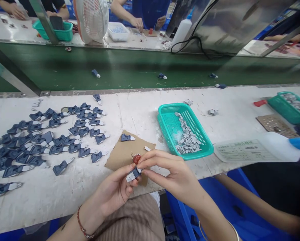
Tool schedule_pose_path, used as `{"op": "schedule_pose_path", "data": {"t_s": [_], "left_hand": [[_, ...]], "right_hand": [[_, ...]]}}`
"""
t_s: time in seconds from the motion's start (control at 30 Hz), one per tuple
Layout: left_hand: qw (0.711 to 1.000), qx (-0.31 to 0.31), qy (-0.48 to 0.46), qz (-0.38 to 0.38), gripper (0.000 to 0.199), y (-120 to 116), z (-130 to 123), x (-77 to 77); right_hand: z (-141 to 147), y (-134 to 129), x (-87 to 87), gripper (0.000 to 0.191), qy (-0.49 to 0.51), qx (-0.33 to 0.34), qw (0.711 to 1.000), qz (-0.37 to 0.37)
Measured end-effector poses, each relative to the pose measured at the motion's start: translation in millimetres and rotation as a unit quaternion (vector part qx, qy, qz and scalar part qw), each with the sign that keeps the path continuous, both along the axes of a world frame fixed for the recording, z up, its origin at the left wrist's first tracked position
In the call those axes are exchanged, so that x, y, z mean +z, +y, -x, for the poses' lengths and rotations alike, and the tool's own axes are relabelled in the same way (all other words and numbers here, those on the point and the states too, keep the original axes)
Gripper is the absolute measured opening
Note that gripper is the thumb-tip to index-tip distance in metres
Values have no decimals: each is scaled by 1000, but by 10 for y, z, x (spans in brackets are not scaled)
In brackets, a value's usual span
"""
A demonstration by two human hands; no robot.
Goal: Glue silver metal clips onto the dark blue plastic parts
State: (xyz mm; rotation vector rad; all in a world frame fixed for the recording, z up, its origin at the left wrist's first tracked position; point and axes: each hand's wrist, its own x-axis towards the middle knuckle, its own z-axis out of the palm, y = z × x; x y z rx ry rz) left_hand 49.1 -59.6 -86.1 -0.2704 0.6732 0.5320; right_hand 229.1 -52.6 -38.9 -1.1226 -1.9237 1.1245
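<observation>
My left hand (112, 190) is closed around a small dark blue and grey plastic part (133, 175), held above the front edge of the table. The fingertips of my right hand (175, 170) pinch the upper end of that same part, where a bit of white shows; they hide the rest of it. Just behind the fingers, a reddish-brown round thing (136, 158) rests on a piece of cardboard (122, 152). Also on the cardboard lie another dark blue part (127, 137) with a pale tip and a small white piece (147, 148).
Many dark blue parts (57, 149) spread over the left of the table. A green basket (162, 124) holds small grey pieces (187, 142); beside it lies a white bottle (255, 147) with a blue cap. Beyond runs a green belt (130, 70) carrying several parts. Co-workers sit opposite and at right.
</observation>
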Motion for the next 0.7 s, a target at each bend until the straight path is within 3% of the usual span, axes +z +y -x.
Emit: {"op": "schedule_pose_path", "data": {"t_s": [0.2, 0.37, 0.57, 0.7], "left_hand": [[999, -10, 12, -28, 30, -8, 1, -6], [991, -6, 17, -133, 7, -34, -20, 6], [961, -24, 91, -261, 22, -37, -12, 32], [908, -40, 164, -384, 37, -88, -3, 19]], "right_hand": [[-24, 9, -23, 17, 28, 15, 999, 34], [-30, -6, -118, 12, 100, -17, 986, 132], [9, -70, -219, 16, 96, -64, 980, 162], [44, -132, -255, 20, 96, -89, 983, 129]]}}
